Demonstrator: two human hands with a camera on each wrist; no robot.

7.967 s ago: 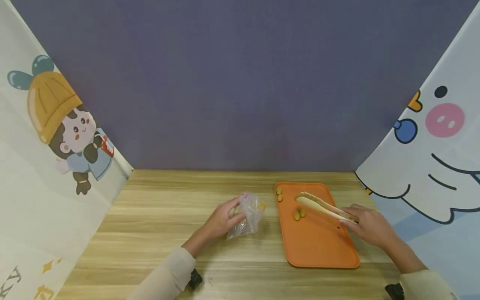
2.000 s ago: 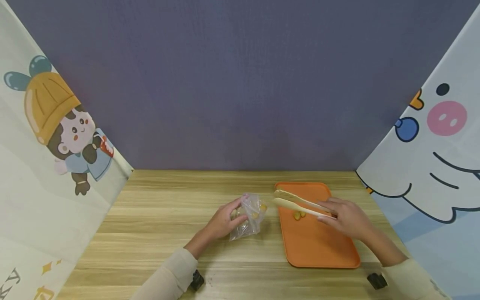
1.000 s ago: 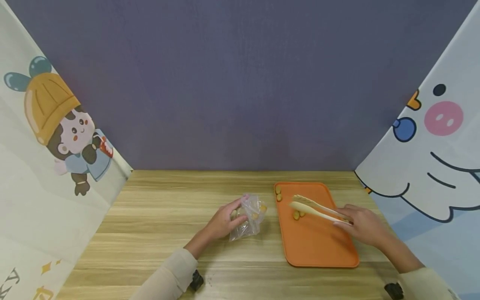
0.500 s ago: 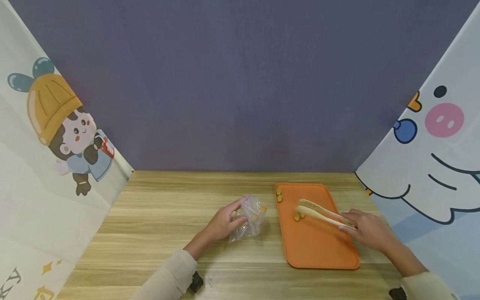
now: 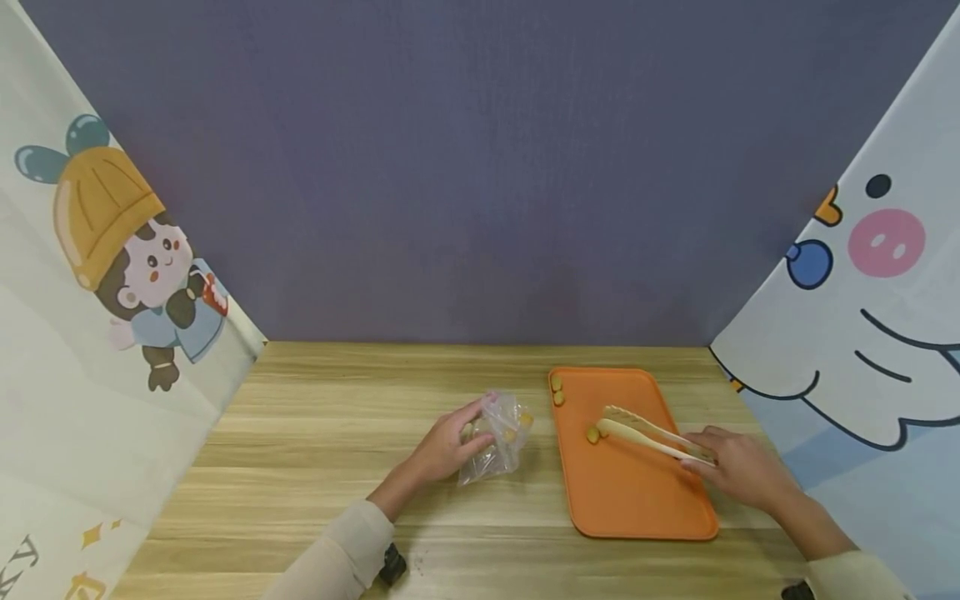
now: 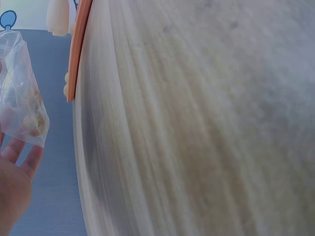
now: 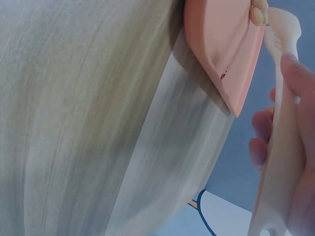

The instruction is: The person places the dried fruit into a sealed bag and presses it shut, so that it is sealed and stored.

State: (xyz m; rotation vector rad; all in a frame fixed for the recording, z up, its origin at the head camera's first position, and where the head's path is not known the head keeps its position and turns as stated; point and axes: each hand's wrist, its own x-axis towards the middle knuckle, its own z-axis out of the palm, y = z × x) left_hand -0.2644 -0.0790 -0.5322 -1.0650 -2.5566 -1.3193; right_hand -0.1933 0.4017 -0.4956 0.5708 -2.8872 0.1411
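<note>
My left hand [image 5: 442,446] holds a clear plastic bag [image 5: 504,454] above the table, thumb on the near side. Small yellow-brown, biscuit-like pieces show through the bag [image 6: 15,93]. In my right hand [image 5: 738,468] is a pair of pale tongs [image 5: 648,435], gripped at the handle end. Their tips hang over the orange tray [image 5: 630,500], right beside a small yellow-brown piece [image 5: 593,435]. A second piece there is mostly hidden by the tongs. Whether the tips touch either one, I cannot tell. In the right wrist view, thumb and fingers wrap the tongs [image 7: 281,177].
Two more yellow-brown pieces [image 5: 558,392] lie at the tray's far left corner. A wood-grain table [image 5: 315,433] carries the tray. Behind it rises a dark grey-blue panel [image 5: 480,208], and printed cartoon panels [image 5: 885,333] flank both sides.
From near the bag at the tray's left edge, the right hand has drawn the tongs rightward and nearer, down to the pair of pieces. More pieces show in the bag than 8 seconds ago. The left hand stays put.
</note>
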